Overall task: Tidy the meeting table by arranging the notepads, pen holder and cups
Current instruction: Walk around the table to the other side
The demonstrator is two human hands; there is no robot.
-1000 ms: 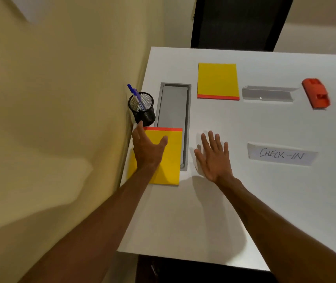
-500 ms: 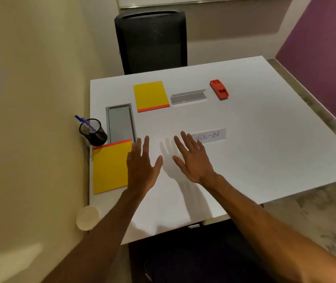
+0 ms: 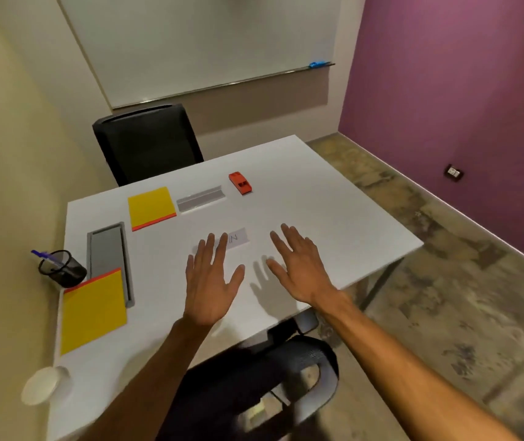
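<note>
While both hands hover with fingers spread and empty, I judge my left hand (image 3: pixel 211 283) nearer the paper cup (image 3: pixel 41 384), lying on its side at the desk (image 3: pixel 318 205) corner below the near yellow notepad (image 3: pixel 93 308).

Your left hand (image 3: pixel 211 281) and right hand (image 3: pixel 298 268) are hovering flat and empty over the white table (image 3: pixel 318 218), fingers spread. A yellow notepad (image 3: pixel 92 308) and pen holder (image 3: pixel 61 268) are lying left of your left hand.
</note>
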